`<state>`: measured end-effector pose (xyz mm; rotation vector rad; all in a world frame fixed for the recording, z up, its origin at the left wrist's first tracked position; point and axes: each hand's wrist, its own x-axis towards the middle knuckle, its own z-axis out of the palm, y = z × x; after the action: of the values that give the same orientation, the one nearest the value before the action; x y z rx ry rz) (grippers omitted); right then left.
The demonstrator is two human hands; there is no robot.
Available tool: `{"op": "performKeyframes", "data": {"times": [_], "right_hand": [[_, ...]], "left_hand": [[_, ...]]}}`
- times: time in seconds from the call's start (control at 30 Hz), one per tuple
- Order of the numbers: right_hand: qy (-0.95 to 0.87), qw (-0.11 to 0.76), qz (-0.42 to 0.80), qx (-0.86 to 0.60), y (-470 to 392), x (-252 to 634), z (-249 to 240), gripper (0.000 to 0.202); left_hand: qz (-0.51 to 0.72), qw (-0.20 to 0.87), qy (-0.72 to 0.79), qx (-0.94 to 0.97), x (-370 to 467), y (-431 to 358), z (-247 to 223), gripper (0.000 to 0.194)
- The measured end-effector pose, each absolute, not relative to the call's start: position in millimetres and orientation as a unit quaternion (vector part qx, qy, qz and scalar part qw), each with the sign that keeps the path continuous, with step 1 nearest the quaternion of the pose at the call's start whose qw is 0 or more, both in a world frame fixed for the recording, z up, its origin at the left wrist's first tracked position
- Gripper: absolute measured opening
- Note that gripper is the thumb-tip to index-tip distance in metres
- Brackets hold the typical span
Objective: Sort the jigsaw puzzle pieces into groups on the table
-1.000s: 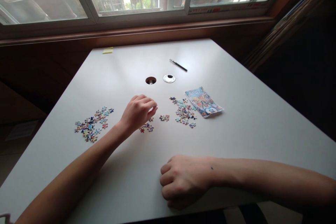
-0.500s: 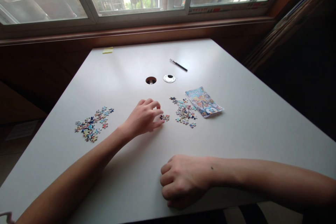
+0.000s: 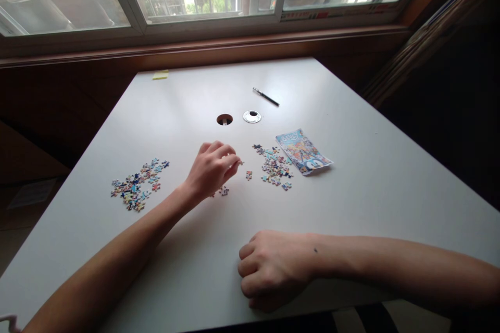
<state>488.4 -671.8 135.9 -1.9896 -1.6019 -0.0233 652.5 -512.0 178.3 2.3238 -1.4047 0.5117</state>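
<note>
My left hand (image 3: 214, 167) is raised over the middle of the table, thumb and fingertips pinched on a small jigsaw puzzle piece (image 3: 241, 163). Just right of it a single loose piece (image 3: 249, 175) lies on the white surface. Below the hand, partly hidden by it, are a few more pieces (image 3: 223, 191). One pile of puzzle pieces (image 3: 276, 166) is to the right, and another pile (image 3: 136, 187) spreads out at the left. My right hand (image 3: 273, 268) rests closed in a loose fist near the table's front edge; its fingertips are tucked out of sight.
A colourful printed picture sheet (image 3: 304, 152) touches the right pile. Further back are a pen (image 3: 265, 97), a round cable hole (image 3: 224, 119) and its silver cover (image 3: 252, 116). A yellow sticky note (image 3: 160, 75) is at the far edge of the white table (image 3: 351, 182), below a window.
My left hand has closed on a puzzle piece and lifted slightly up and left. One piece stays on the table, and pieces under the hand now show. My right hand has not moved.
</note>
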Motion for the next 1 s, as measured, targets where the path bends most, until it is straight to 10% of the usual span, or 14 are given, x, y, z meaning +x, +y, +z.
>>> {"op": "performKeyframes", "data": {"times": [0.23, 0.67, 1.0], "right_hand": [[-0.599, 0.296, -0.005, -0.743, -672.1, 488.2, 133.5, 0.035], [-0.598, 0.294, -0.015, -0.745, -672.2, 488.0, 136.9, 0.033], [-0.606, 0.283, -0.004, -0.743, -672.5, 489.1, 136.9, 0.035]], "left_hand": [[0.313, 0.203, -0.429, 0.823, 659.4, -500.9, 194.2, 0.012], [0.028, 0.094, -0.558, 0.824, 650.4, -504.7, 189.7, 0.028], [0.048, 0.141, -0.527, 0.837, 648.9, -508.7, 188.6, 0.014]]}}
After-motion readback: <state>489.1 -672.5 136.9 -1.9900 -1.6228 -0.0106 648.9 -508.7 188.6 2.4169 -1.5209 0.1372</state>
